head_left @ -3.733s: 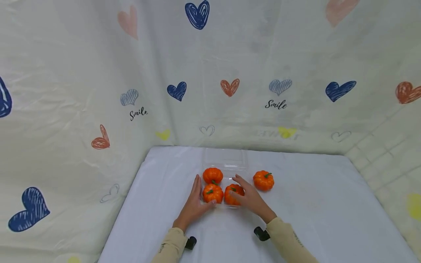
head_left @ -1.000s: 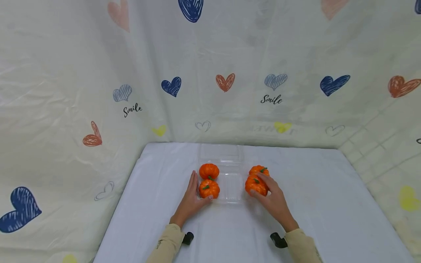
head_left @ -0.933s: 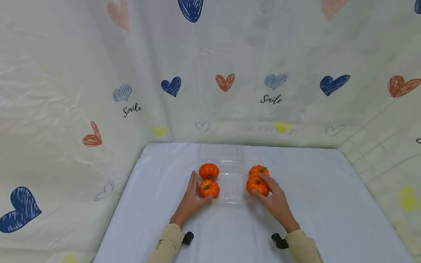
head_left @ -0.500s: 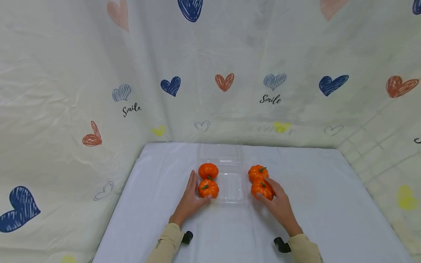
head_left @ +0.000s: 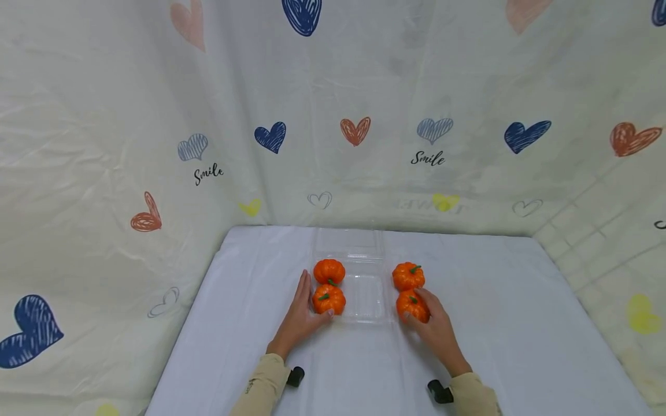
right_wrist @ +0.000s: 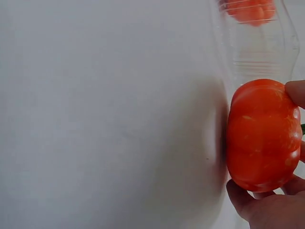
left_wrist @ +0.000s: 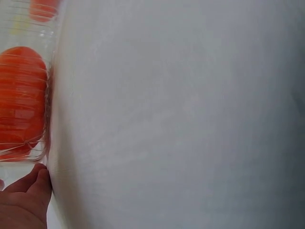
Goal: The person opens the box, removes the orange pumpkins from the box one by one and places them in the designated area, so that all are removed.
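Note:
A clear plastic clamshell box [head_left: 366, 297] lies with its lid [head_left: 348, 241] folded back. Two small orange pumpkins with green stems, one farther [head_left: 329, 270] and one nearer [head_left: 333, 301], sit in its left half. My left hand [head_left: 299, 326] rests against the box's left side, fingers straight, thumb by the front edge; the left wrist view shows the thumb [left_wrist: 38, 186] near the corner. Right of the box, my right hand [head_left: 437, 332] grips another pumpkin [head_left: 410, 306] between thumb and fingers, low over the cloth; whether it touches the cloth I cannot tell.
Another orange pumpkin [head_left: 407, 276] stands on the white-covered table [head_left: 494, 312] just beyond the gripped one, right of the box. A pale curtain [head_left: 390, 75] printed with hearts hangs behind the table. A black wrist camera [head_left: 441, 393] sits by the right cuff.
My right hand has taken the pumpkin from the box's right half, carried it right out of the box and lowered it toward me, in front of the other loose pumpkin. My left hand stays at the box.

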`<state>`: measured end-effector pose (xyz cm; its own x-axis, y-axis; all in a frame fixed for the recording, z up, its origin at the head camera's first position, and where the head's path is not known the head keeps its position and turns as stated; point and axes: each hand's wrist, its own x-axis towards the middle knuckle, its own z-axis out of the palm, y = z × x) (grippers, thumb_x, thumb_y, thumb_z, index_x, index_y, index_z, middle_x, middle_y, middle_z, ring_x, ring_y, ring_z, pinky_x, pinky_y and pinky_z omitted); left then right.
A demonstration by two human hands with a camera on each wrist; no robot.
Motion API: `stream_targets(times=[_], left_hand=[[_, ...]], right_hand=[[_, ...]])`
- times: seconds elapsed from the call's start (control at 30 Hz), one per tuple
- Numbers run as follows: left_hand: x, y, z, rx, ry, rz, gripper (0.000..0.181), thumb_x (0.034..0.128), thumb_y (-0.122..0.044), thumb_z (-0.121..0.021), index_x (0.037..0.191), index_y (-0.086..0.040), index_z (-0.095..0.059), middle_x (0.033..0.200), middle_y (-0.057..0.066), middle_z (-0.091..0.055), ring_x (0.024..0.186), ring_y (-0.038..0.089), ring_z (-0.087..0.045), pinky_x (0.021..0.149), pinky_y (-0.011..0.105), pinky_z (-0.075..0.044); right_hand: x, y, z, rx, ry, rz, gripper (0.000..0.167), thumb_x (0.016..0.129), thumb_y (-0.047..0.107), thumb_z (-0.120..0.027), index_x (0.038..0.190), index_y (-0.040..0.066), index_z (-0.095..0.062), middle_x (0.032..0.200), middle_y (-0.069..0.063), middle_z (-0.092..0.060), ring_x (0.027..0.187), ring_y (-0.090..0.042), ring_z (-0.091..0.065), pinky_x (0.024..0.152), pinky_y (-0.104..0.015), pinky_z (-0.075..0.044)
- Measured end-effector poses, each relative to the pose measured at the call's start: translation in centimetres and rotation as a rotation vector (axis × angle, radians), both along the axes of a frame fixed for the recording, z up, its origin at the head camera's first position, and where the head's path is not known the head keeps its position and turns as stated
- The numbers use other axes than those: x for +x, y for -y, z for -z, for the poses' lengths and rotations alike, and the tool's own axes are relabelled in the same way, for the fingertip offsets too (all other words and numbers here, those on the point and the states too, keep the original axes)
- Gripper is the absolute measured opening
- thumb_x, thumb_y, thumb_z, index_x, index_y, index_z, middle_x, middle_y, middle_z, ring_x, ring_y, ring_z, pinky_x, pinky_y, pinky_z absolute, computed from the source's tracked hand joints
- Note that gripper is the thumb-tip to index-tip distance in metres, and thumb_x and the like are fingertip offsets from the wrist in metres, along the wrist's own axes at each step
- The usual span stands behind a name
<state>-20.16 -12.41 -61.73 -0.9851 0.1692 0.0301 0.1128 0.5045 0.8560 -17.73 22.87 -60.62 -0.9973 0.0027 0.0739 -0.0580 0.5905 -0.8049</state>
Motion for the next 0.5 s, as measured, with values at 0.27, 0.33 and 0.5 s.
stream_targets(times=[0.27, 0.33, 0.5], left_hand=[[-0.03, 0.12, 0.26, 0.001, -0.009, 0.001, 0.119, 0.0898, -0.056, -0.08, 0.173, -0.009, -0.008, 0.18, -0.002, -0.001, 0.163, 0.026, -0.018, 0.124, 0.049, -0.029], [-0.07, 0.15, 0.28, 0.005, -0.01, 0.001, 0.119, 0.09, -0.055, -0.08, 0.173, -0.009, -0.008, 0.18, -0.002, -0.001, 0.163, 0.026, -0.018, 0.124, 0.05, -0.029], [-0.19, 0.17, 0.27, 0.006, -0.003, 0.005, 0.119, 0.09, -0.056, -0.08, 0.173, -0.009, -0.007, 0.18, -0.004, 0.001, 0.162, 0.026, -0.02, 0.125, 0.05, -0.029]], right_hand=[[0.13, 0.4, 0.49, -0.031, 0.0, -0.001, 0.064, 0.099, 0.014, -0.073, 0.156, 0.001, -0.045, 0.166, -0.026, -0.035, 0.149, -0.048, -0.035, 0.118, -0.071, -0.033], [0.11, 0.52, 0.46, -0.041, -0.004, -0.005, 0.064, 0.099, 0.012, -0.072, 0.156, 0.001, -0.045, 0.166, -0.026, -0.034, 0.149, -0.048, -0.035, 0.118, -0.07, -0.032], [0.22, 0.58, 0.28, -0.047, 0.013, 0.011, 0.065, 0.099, 0.014, -0.071, 0.156, -0.001, -0.044, 0.166, -0.026, -0.032, 0.15, -0.048, -0.033, 0.12, -0.07, -0.03]])
